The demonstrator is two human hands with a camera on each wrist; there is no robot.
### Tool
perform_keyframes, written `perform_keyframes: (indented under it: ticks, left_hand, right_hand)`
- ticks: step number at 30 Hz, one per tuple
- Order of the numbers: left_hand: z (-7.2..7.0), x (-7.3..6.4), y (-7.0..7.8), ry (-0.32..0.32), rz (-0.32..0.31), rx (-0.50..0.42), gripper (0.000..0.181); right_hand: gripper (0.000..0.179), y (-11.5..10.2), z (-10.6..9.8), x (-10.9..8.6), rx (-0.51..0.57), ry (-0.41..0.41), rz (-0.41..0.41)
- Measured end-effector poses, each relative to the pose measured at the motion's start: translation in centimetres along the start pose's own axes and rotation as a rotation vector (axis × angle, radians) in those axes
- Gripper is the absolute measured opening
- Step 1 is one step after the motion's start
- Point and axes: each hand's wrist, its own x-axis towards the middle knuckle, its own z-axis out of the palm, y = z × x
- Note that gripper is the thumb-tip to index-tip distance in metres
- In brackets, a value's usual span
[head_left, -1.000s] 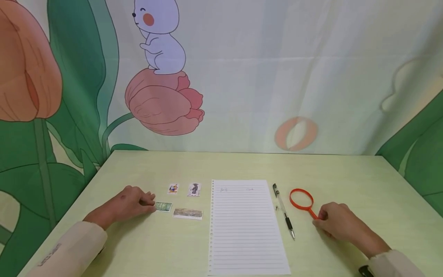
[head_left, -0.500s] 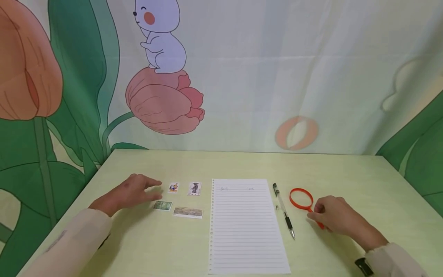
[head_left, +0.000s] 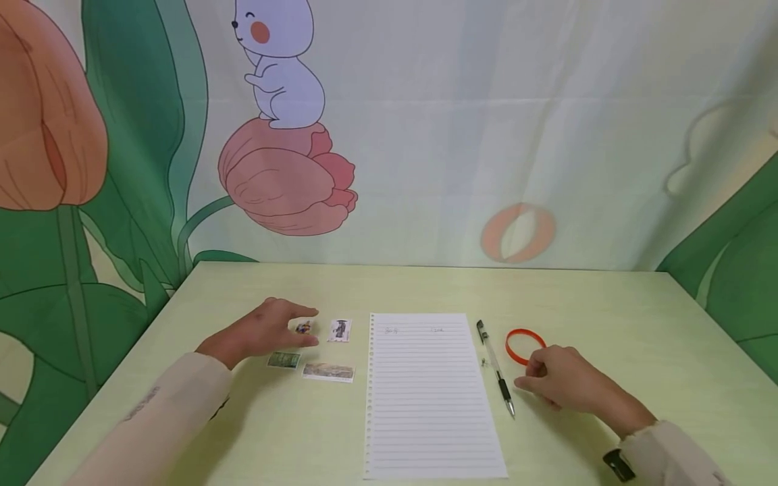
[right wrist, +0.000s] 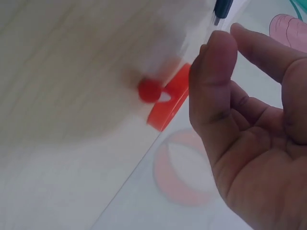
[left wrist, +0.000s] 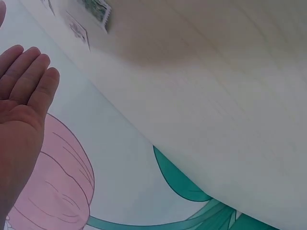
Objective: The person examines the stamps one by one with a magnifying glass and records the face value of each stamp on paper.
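My left hand [head_left: 261,331] hovers over a small colourful stamp [head_left: 303,328], thumb and index finger apart on either side of it. Nearby lie a stamp with a dark figure [head_left: 340,330], a green stamp [head_left: 283,360] and a long brownish stamp [head_left: 328,372]. In the left wrist view the left fingers are straight, holding nothing. My right hand [head_left: 568,379] is above the handle of a red magnifying glass [head_left: 508,347], covering the handle in the head view. The right wrist view shows its fingers loosely bent, apart from the magnifying glass [right wrist: 168,109].
A lined sheet of paper [head_left: 434,405] with faint writing at its top lies mid-table. A black-capped clear pen [head_left: 500,374] lies between the paper and the magnifying glass. A printed curtain [head_left: 413,169] hangs behind the table [head_left: 243,432].
My left hand has left the green stamp and moved right and away to the colourful stamp. My right hand has let go of the magnifying glass handle and moved left over it.
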Motion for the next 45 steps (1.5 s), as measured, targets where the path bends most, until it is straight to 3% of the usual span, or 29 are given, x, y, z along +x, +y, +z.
perform_keyframes:
  ticks: [6,13,24,29,34,39,45]
  left_hand:
    - [0.4,1.0,1.2,0.007,0.007,-0.001,0.063]
    - [0.6,1.9,2.5,-0.010,0.059,-0.025,0.062]
    - [1.3,2.7,3.8,-0.008,0.010,-0.064,0.064]
    - [1.6,3.0,4.1,-0.006,0.011,-0.065,0.063]
    - [1.6,3.1,4.2,-0.014,0.035,-0.063,0.063]
    - [1.7,3.3,4.4,-0.022,0.064,-0.044,0.063]
    - [1.9,3.7,4.9,-0.036,0.071,-0.039,0.063]
  right_hand:
    - [0.024,-1.0,0.7,0.3,0.024,-0.014,-0.014]
    - [0.029,-1.7,1.6,0.6,-0.006,-0.031,0.031]
    - [0.028,-2.2,2.4,1.0,-0.017,-0.028,0.064]
    - [0.028,-2.5,2.2,1.5,-0.007,-0.020,0.006]
    - [0.026,-3.7,1.8,2.3,0.105,0.000,-0.078]
    - [0.019,-5.7,1.6,3.4,0.225,0.040,-0.053]
    - [0.012,-7.4,2.1,5.0,0.425,0.063,-0.096]
